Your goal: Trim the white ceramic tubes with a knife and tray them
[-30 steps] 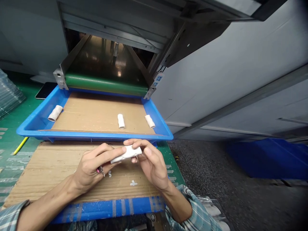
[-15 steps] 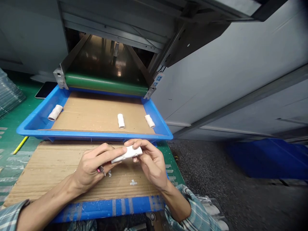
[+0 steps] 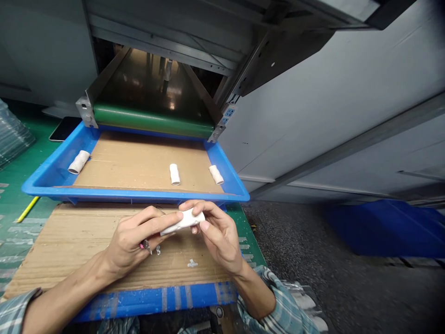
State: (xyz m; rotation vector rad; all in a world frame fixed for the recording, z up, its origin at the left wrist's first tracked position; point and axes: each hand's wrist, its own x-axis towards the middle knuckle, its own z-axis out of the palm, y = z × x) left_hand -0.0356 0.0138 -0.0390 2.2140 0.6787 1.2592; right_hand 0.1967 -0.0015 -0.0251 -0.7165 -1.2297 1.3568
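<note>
Between my two hands is a white tube-shaped piece (image 3: 184, 221) with small holes or bumps along its side, held above the cardboard sheet (image 3: 83, 241). My left hand (image 3: 139, 234) is closed on its left end, the index finger stretched along the top. A small pink and metallic tool, only partly visible, also sits in the curl of that hand. My right hand (image 3: 219, 236) pinches the right end, the thumb near the tube's edge. Similar white tubes lie in the blue tray (image 3: 135, 194): one at the left (image 3: 79, 162), one near the middle (image 3: 174, 174), one at the right (image 3: 216, 175).
Behind the tray a green conveyor belt (image 3: 153, 118) ends over its far edge, with an upright white piece (image 3: 168, 70) on it. A phone (image 3: 66, 129) and a yellow pen-like stick (image 3: 28, 209) lie at left. Small scraps (image 3: 192, 263) dot the cardboard.
My right thumb has shifted up towards the tube's right end. Both hands keep their hold, and the tube stays almost in place.
</note>
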